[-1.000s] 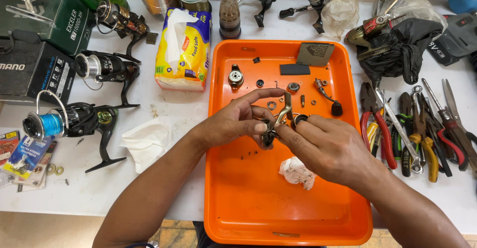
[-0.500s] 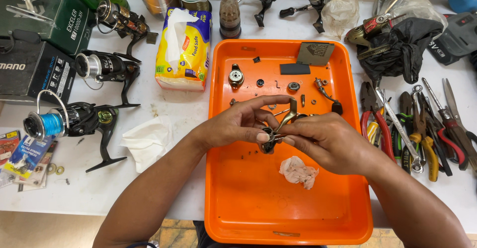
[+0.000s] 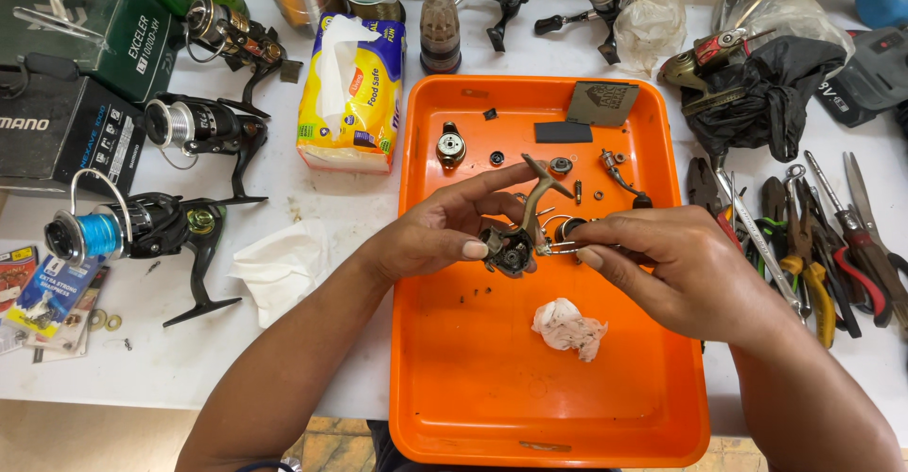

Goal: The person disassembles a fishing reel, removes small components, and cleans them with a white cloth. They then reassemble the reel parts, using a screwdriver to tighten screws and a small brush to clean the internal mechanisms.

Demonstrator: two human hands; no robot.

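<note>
While over tray (image 3: 454,415), hands (image 3: 567,250) mid-rim.

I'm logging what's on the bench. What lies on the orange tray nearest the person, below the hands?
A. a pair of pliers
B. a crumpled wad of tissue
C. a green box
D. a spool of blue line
B: a crumpled wad of tissue lies on the orange tray, just below the right hand.
</note>
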